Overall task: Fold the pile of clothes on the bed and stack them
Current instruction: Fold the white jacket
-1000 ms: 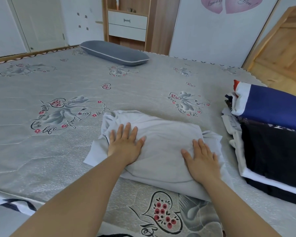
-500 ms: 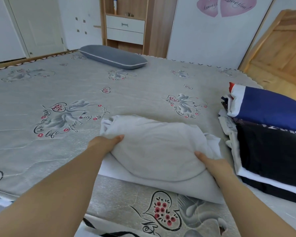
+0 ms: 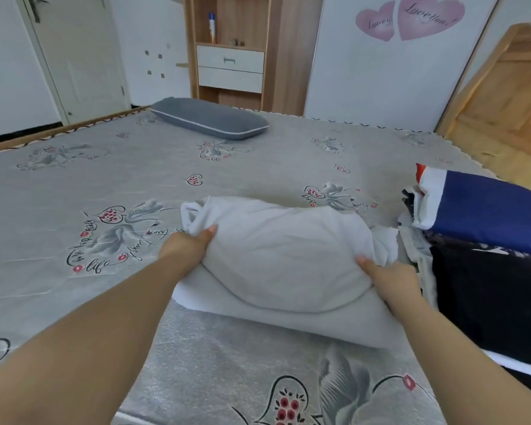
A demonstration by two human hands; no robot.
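White garment (image 3: pixel 284 256): soft, puffed fold; left hand (image 3: pixel 186 248), right hand (image 3: pixel 391 279) pinch edges.

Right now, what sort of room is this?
Most likely a bedroom at home: a wide bed with a grey pillow, a wooden cabinet with drawers by the wall, and folded clothes stacked on the bed's right side.

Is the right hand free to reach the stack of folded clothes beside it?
Probably not yet: the right hand grips the folded white garment. The stack of folded clothes lies close, with nothing between.
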